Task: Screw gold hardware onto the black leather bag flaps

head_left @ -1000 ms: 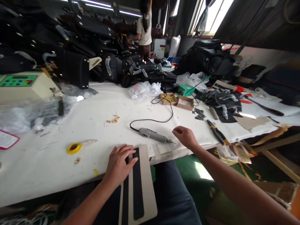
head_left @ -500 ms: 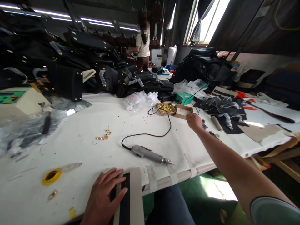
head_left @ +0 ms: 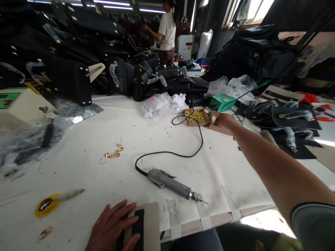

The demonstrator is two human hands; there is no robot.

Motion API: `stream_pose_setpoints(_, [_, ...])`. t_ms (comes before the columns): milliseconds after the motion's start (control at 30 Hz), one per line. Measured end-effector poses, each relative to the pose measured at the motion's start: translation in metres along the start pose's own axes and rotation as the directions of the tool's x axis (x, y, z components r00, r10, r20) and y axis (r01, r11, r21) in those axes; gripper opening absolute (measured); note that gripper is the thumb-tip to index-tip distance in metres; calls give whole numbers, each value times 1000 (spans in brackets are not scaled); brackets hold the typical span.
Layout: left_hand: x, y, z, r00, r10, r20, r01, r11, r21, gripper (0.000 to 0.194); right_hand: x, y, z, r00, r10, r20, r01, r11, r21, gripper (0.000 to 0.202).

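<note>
My left hand (head_left: 113,225) lies with its fingers stretched out over a beige panel with a black strip (head_left: 150,226) at the table's front edge. My right hand (head_left: 225,122) reaches into a small cardboard box (head_left: 221,130); its fingertips are down inside the box and hidden, so their grip does not show. Beside that box stands another cardboard box full of small gold-coloured metal pieces (head_left: 196,115). Between my hands a grey electric screwdriver (head_left: 171,184) rests on the table, its bit pointing right.
Gold hardware pieces (head_left: 115,151) lie at mid-table. A yellow tape roll (head_left: 47,206) with a pen-like tool is at left. Black bags (head_left: 120,76) pile up behind crumpled plastic (head_left: 163,105). The screwdriver's cord (head_left: 180,153) loops across the table. A person (head_left: 167,33) stands at the back.
My right hand has gone from the box's near right edge into the box. My left hand stays on the panel. The view has shifted somewhat.
</note>
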State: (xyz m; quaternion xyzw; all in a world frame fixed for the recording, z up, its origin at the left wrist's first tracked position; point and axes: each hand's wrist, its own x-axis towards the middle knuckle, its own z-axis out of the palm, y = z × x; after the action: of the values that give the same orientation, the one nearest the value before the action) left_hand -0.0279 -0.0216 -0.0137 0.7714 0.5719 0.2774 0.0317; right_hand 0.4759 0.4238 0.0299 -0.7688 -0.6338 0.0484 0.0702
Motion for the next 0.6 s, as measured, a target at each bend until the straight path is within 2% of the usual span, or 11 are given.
stream_pose_setpoints(133, [1, -3, -4, 997, 42, 64, -44, 999, 28, 32, -12, 1, -4, 997, 74, -14, -74, 997, -19, 22])
stream_pose_setpoints(200, [1, -3, -5, 996, 49, 80, -52, 998, 35, 33, -24, 3, -9, 998, 48, -49, -47, 999, 19, 27])
stream_pose_setpoints(300, [2, -1, -4, 998, 0, 55, -1, 1000, 22, 31, -47, 8, -18, 995, -6, -104, 16, 995, 97, 35])
stream_pose_setpoints(433, [3, -2, -2, 998, 36, 60, -37, 999, 19, 32, -90, 13, -23, 989, -81, -123, 107, 969, 223, 37])
stream_pose_setpoints(600, [7, 3, -4, 998, 14, 54, -15, 1000, 11, 30, -162, 15, -4, 986, -165, -11, 156, 911, 382, 32])
